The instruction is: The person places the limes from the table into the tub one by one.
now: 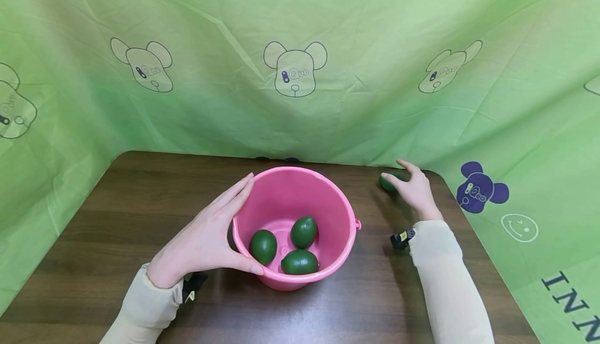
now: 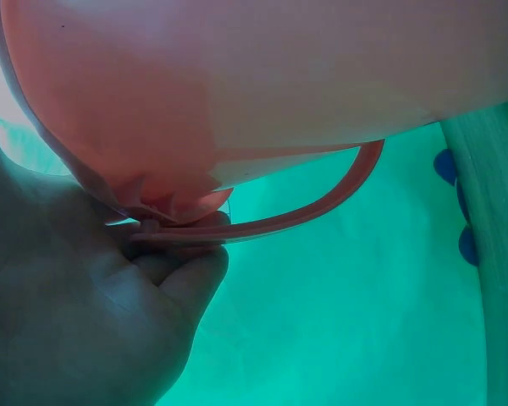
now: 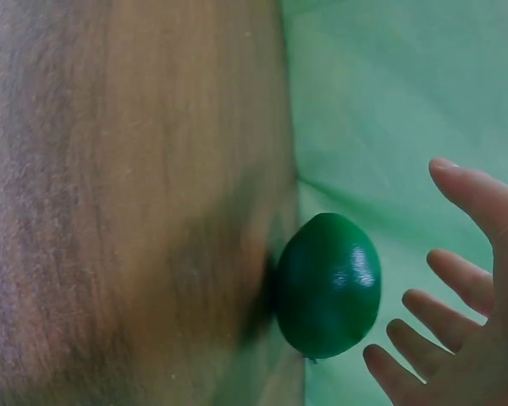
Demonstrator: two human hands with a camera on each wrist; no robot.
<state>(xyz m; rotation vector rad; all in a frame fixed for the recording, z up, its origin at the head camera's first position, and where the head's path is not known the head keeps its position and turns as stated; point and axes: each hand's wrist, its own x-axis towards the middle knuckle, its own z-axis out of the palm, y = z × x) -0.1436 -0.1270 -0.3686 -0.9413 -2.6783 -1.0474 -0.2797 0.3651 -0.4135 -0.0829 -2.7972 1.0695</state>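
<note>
A pink bucket (image 1: 328,266) stands on the table with three dark green limes inside, one of them this lime (image 1: 303,232). My left hand (image 1: 206,237) grips the bucket's left side, its thumb over the near rim. In the left wrist view, fingers curl by the joint of the bucket's handle (image 2: 322,203). Near the table's back right corner lies another lime (image 1: 388,182). Around it my right hand (image 1: 414,190) reaches with thumb and fingers spread. The right wrist view shows a gap between that lime (image 3: 328,286) and the fingers (image 3: 440,320).
The brown wooden table (image 1: 117,234) has its back edge against a green cloth (image 1: 300,120) printed with bear heads. The cloth also hangs along both sides. A small black device (image 1: 402,238) is strapped at the right wrist.
</note>
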